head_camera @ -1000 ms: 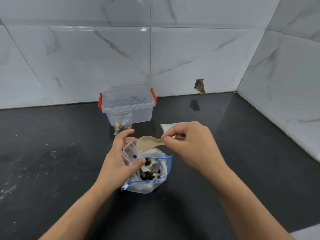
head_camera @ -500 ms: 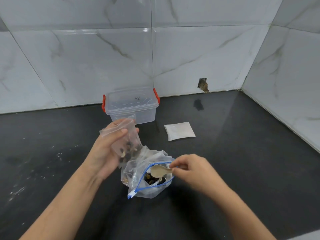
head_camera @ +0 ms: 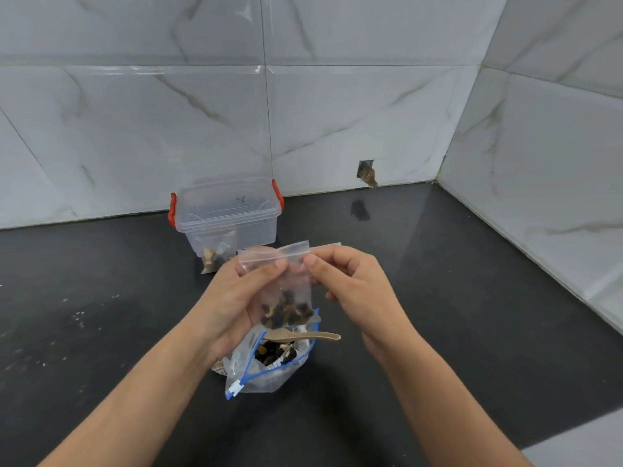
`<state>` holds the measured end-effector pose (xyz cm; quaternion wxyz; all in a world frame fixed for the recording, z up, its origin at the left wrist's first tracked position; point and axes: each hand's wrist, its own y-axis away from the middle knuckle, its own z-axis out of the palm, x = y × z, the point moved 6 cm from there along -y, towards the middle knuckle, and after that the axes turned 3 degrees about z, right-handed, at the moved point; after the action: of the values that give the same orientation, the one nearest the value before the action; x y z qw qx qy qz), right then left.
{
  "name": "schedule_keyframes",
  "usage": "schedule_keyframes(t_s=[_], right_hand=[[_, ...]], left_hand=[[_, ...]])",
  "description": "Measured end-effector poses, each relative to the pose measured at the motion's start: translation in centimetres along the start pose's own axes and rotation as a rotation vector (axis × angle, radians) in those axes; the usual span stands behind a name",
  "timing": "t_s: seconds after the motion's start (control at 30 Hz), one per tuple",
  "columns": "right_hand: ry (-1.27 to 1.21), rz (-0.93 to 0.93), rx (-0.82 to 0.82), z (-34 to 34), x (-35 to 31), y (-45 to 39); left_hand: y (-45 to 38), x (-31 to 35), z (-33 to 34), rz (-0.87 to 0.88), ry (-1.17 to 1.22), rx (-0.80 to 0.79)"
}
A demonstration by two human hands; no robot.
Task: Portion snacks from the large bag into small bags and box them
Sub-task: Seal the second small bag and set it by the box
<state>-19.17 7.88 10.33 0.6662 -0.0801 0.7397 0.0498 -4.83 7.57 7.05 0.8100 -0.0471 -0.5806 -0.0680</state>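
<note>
At frame centre, the small bag (head_camera: 282, 291) of snacks is held upright above the large bag (head_camera: 266, 362); left hand (head_camera: 232, 298) fingers curl round its side, right hand (head_camera: 350, 284) thumb and fingers pinch its top strip. A spoon (head_camera: 303, 336) lies across the large bag's mouth. Behind, the box (head_camera: 226, 217) stands near the wall, with open black counter (head_camera: 472, 298) to the right.

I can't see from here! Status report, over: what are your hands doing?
Left hand and right hand pinch small clear snack bag at its top. Wooden spoon rests on large blue-zip bag. Nothing blocking.
</note>
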Motion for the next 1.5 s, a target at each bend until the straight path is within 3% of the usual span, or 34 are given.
schedule_keyframes(t_s=[0.1,0.73,1.07,1.5], right_hand=[[-0.087,0.014,0.017,-0.4,0.0,0.1],[0.0,0.104,0.074,0.3,2.0,-0.7],[-0.082,0.14,-0.055,1.3,1.9,-0.7],[-0.092,0.102,0.002,0.5,2.0,-1.3]], left_hand=[[0.2,0.0,0.6,0.013,-0.081,-0.001],[1.3,0.2,-1.3,0.1,-0.136,0.179],[1.0,0.2,-1.5,0.136,-0.205,0.177],[1.5,0.4,-2.2,0.201,-0.25,0.228]])
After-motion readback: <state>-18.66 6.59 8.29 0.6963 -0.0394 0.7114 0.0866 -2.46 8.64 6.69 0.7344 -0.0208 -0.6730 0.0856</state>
